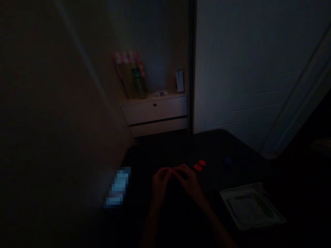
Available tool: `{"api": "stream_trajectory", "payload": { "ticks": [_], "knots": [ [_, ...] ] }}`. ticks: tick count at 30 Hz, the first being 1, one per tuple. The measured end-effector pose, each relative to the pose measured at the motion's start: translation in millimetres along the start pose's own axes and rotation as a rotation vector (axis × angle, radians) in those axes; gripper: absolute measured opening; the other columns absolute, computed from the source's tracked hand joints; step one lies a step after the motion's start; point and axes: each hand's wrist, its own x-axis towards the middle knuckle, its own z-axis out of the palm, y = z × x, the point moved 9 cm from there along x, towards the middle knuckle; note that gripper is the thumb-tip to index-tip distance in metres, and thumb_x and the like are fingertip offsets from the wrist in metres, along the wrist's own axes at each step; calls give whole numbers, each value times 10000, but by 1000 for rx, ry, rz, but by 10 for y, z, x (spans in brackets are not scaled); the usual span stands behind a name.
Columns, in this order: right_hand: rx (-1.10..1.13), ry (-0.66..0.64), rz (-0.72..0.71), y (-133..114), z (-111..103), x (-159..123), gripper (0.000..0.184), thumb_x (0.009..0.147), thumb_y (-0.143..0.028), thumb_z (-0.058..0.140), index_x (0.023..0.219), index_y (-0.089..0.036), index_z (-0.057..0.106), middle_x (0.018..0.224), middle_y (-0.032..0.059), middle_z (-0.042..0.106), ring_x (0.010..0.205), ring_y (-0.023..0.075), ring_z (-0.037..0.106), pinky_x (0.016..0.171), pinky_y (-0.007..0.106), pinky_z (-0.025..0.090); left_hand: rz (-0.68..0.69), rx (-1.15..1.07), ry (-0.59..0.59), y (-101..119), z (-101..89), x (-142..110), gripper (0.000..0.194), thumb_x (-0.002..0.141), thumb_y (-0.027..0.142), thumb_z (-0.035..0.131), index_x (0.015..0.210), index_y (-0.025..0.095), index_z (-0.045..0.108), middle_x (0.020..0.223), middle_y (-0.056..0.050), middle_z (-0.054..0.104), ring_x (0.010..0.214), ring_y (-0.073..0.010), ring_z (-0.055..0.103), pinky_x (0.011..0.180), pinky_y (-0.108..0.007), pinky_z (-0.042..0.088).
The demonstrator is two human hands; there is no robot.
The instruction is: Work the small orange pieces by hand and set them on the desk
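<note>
In dim light, my left hand (160,178) and my right hand (186,175) meet above the dark table (176,148). Fingertips of both hands are pinched close together. Something small and possibly reddish may sit between them, but it is too dark to make out. Just beyond my right hand lie two small flat red pieces, the nearer red piece (198,167) and the farther red piece (202,163), close to each other. Farther right on the table is a small purple object (227,161), whose kind I cannot tell.
A bright pixelated rectangle (118,187) is at the table's left edge. At right lies a pale flat sheet or packet (248,206). Behind the table, a white drawer unit (155,112) holds a green bottle (139,86) and a small box (179,80). A pale door (238,69) stands at right.
</note>
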Motion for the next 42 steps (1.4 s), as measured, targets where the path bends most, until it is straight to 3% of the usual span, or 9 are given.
{"api": "stream_trajectory", "payload": {
  "ticks": [4,8,21,27,31,38,42],
  "knots": [
    [30,8,-1,28,7,-4,202,921,-335,688,1093,-256,758,1027,57,735,927,217,694,832,336,544,-7,-30,11,-28,-13,2,282,807,402,765,945,157,757,944,-99,777,874,-223,713,782,-315,550],
    [3,-15,-20,9,23,-3,149,919,-311,695,1037,-254,765,1005,48,723,940,212,683,852,332,531,-18,-39,4,-48,-8,4,304,790,404,777,955,149,771,962,-114,780,923,-252,717,782,-327,555],
    [-27,-21,-42,-47,15,-13,132,944,-329,664,982,-251,764,974,49,732,929,224,689,846,341,527,9,-7,6,-52,-23,19,257,797,399,774,882,157,774,782,-49,745,720,-169,652,703,-275,504],
    [-19,-14,-15,-21,30,-11,166,922,-322,691,1062,-259,753,1019,50,732,953,225,688,857,341,533,-4,-26,24,-69,-47,16,234,794,379,776,894,168,763,857,-58,765,765,-177,677,723,-274,512],
    [-17,-9,6,-14,28,-8,120,917,-325,699,987,-242,751,961,42,729,904,218,685,817,328,527,-8,-33,-1,-76,-34,14,237,815,374,760,938,172,754,927,-72,765,874,-203,693,778,-286,522],
    [9,3,-6,-46,-4,-3,127,930,-334,679,982,-242,749,976,51,722,931,223,678,837,340,527,-9,-5,-9,-65,-12,20,277,836,421,740,913,156,768,885,-75,759,799,-191,680,735,-281,523],
    [11,2,-6,-26,1,0,153,914,-329,697,1027,-243,754,983,52,728,919,219,681,826,338,533,4,-6,-26,-41,5,12,273,833,408,752,945,159,770,948,-91,772,894,-222,701,786,-296,532]
  ]
}}
